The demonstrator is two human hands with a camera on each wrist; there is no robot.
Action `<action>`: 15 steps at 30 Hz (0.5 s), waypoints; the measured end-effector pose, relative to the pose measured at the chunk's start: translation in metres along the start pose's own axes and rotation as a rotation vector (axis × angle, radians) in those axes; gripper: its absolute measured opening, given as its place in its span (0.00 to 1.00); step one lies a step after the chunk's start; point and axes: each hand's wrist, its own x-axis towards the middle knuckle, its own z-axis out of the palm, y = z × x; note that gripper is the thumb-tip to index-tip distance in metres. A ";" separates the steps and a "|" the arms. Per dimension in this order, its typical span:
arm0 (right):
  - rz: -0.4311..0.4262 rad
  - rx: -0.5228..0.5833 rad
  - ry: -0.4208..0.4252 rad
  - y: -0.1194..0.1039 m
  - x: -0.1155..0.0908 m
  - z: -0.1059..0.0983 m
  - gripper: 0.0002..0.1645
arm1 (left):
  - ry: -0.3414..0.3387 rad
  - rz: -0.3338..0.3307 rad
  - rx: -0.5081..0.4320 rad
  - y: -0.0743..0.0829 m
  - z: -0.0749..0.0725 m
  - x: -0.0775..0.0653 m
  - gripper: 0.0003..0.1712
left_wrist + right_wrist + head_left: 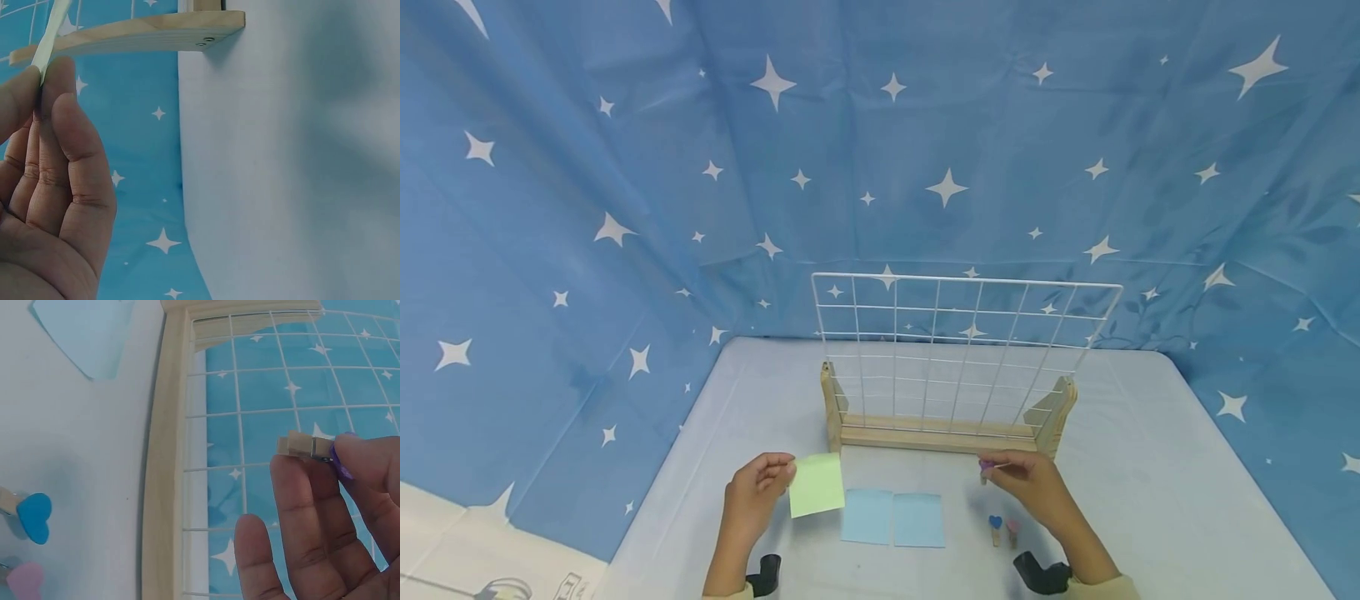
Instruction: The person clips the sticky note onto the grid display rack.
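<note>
My left hand point(754, 498) pinches a light green sticky note point(817, 485) by its left edge, held up over the table. In the left wrist view the note point(51, 39) shows edge-on between thumb and fingers. My right hand point(1028, 487) holds a small wooden clothespin point(302, 445) with a purple heart point(341, 461) at its thumb end, in front of the rack. Two blue sticky notes point(867, 517) lie side by side between the hands. Below the right hand lie a clothespin with a blue heart point(996, 522) and one with a pink heart point(1013, 526).
A white wire grid point(955, 358) stands in a wooden base point(936, 435) beyond the hands. The table point(1150, 467) has a white cover. Behind it hangs a blue curtain point(1037, 167) with white stars. Each wrist carries a black mount point(1042, 575).
</note>
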 end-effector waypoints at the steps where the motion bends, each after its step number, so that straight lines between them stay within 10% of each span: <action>1: -0.001 0.002 0.000 -0.001 0.000 0.000 0.15 | -0.003 0.004 -0.002 0.002 0.000 0.000 0.14; 15: -0.119 0.050 0.016 -0.011 0.000 0.002 0.13 | 0.006 0.023 -0.023 0.019 -0.005 -0.003 0.11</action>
